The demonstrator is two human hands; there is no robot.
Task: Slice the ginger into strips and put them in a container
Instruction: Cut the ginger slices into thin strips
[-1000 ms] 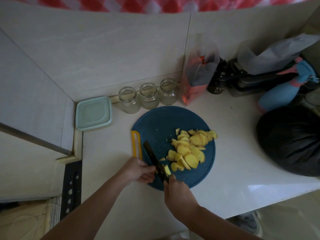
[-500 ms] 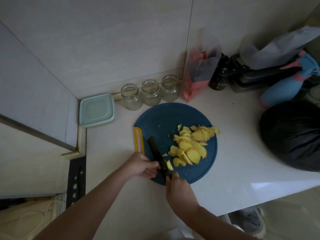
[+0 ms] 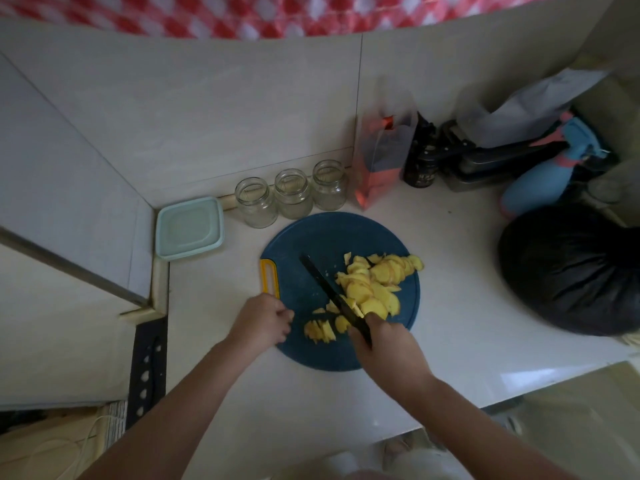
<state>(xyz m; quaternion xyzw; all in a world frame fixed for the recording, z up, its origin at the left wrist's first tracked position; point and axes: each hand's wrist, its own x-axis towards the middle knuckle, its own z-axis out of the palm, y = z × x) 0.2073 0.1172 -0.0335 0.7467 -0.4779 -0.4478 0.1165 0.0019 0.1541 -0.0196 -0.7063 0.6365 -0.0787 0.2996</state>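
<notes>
Closest in, the right hand (image 3: 384,344) is wrapped tight round the handle of a black knife (image 3: 322,282). The blade angles away and to the left across the board, its edge lying against the near-left side of the big heap. The left hand (image 3: 266,320) sits at the board's near-left rim with its fingers curled into a loose fist and nothing showing in its grasp. It is just beside a small fan of cut ginger strips (image 3: 320,330), not touching them.

The main pile of ginger slices (image 3: 377,285) sits on the right half of the round blue cutting board (image 3: 311,240). It is yellow, overlapping and loosely heaped, and a few stray bits lie between it and the strips. The board's yellow handle slot (image 3: 269,275) is at its left edge.

Further back, three glass jars (image 3: 292,194) stand in a row against the wall, mouths open, and a pale green lidded container (image 3: 188,228) is tucked into the corner to their left.

Off to the right there is a red bag (image 3: 379,161), a dark bottle (image 3: 420,164), a blue spray bottle (image 3: 540,178) and a bulging black bag (image 3: 571,271) on the white counter (image 3: 467,323).
</notes>
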